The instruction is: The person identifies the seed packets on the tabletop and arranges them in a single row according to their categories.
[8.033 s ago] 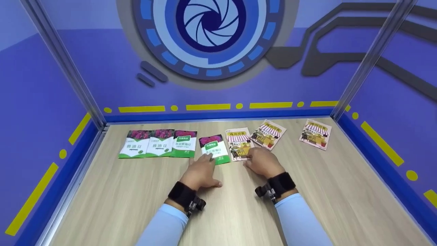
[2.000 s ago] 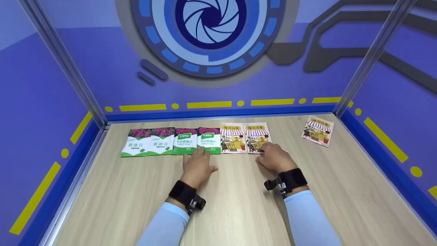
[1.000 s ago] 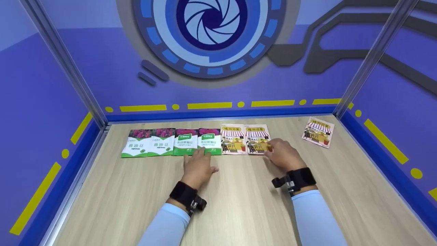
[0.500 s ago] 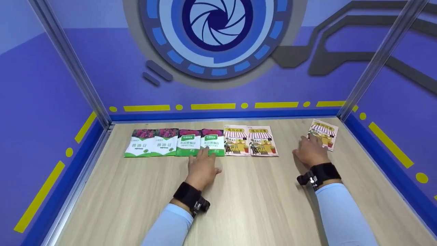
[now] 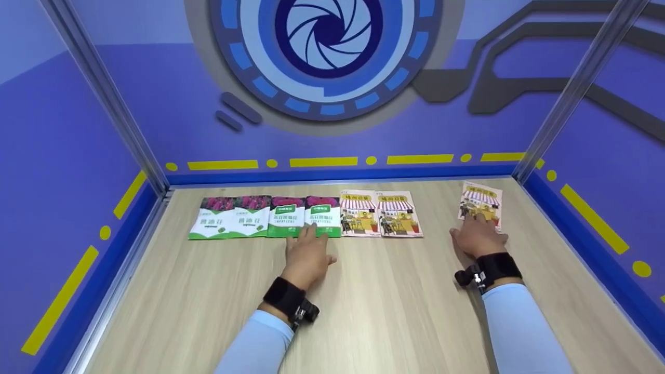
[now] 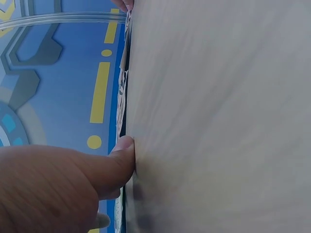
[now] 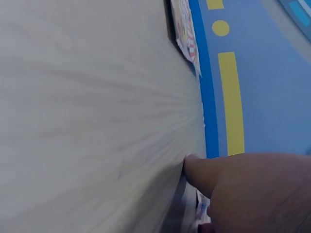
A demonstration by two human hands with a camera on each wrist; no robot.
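Side by side on the table lie two white-and-green flower seed packets [image 5: 212, 221], two green impatiens seed packets [image 5: 287, 221] and two pink packets [image 5: 358, 215] printed with a striped awning. My left hand [image 5: 306, 258] rests its fingertips on the lower edge of the right-hand impatiens packet [image 5: 323, 210], fingers extended. Farther right, my right hand [image 5: 477, 238] has its fingers laid on a third pink packet [image 5: 480, 196], whose lower part they cover. That packet sits slightly tilted, apart from the row. In the right wrist view, the right thumb [image 7: 199, 170] touches the tabletop.
The wooden table [image 5: 363, 306] ends at a blue back wall [image 5: 332, 140] with yellow marks. Side walls stand at left and right, with metal posts in the corners. A gap of bare tabletop separates the row from the third pink packet.
The loose packets have been lined up into a straight row. My right hand has left the second pink packet, reached the far-right one and slid it slightly left. My left hand stays put lately.
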